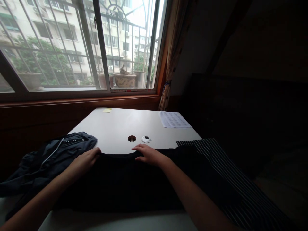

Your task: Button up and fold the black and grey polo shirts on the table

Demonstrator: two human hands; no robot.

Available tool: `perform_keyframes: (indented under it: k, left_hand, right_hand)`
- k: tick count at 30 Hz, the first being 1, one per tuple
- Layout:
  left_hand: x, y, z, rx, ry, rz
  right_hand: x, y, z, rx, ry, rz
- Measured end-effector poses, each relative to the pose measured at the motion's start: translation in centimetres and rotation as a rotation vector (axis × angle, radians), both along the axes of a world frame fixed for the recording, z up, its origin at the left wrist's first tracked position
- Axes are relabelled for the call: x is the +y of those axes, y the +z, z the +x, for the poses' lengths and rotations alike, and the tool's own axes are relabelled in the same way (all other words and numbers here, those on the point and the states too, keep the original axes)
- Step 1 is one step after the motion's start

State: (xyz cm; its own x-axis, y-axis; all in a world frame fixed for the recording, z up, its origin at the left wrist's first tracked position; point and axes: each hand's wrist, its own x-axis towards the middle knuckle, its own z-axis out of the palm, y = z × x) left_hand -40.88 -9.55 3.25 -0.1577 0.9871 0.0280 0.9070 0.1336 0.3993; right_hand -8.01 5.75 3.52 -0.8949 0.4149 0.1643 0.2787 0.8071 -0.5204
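Note:
A black garment point(125, 183) lies spread across the white table point(117, 125) in front of me; it is too dark to tell its kind. At its far left corner, my left hand point(88, 158) is closed on the edge of the cloth. My right hand point(151, 156) rests over the far edge, right of the middle, with thumb and fingers apart. Left of my left hand is a crumpled dark grey-blue garment point(62, 149) with a white cord and metal eyelets. A dark cloth with thin light stripes point(223, 166) lies on the right, partly beside the black garment.
Beyond the cloth the tabletop has a round hole point(132, 138) and a white round cap point(146, 139). Printed sheets point(175, 119) lie at the back right, yellow sticky notes point(107, 110) at the back left. A barred window point(125, 45) and a curtain point(172, 54) stand behind.

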Motion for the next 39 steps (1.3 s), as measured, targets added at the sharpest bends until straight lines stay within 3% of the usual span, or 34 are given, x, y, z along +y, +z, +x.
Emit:
perform_keyframes:
  k: [4,12,20,24,29,33,36,39]
  left_hand:
    - [-0.4,-0.6,0.2,0.037,-0.012,0.042]
    - [0.1,-0.9,-0.5,-0.010,-0.009,0.071]
    - [0.9,-3.7,-0.1,0.151,0.059,0.053]
    - [1.0,-4.7,-0.2,0.200,0.025,0.131]
    - [1.1,-4.8,-0.4,0.246,-0.102,0.229]
    - [0.9,-4.7,-0.1,0.302,-0.088,0.201]
    - [0.6,-4.3,0.3,0.342,-0.078,0.133]
    - [-0.1,-3.8,0.2,0.344,-0.084,0.059]
  right_hand:
    - [1.1,-0.5,-1.8,-0.118,0.008,0.010]
    - [2.5,-0.6,-1.6,-0.139,-0.095,-0.081]
    - [3.2,-2.4,-0.7,-0.128,-0.284,-0.081]
    - [3.4,-2.4,2.9,-0.132,-0.344,-0.063]
    - [4.3,-2.2,10.6,-0.192,-0.413,-0.079]
    - [4.5,-2.4,15.9,-0.218,-0.499,-0.030]
    - [3.9,-2.6,17.7,-0.217,-0.518,0.012]
    - [3.3,-2.7,17.7,-0.210,-0.512,0.036]
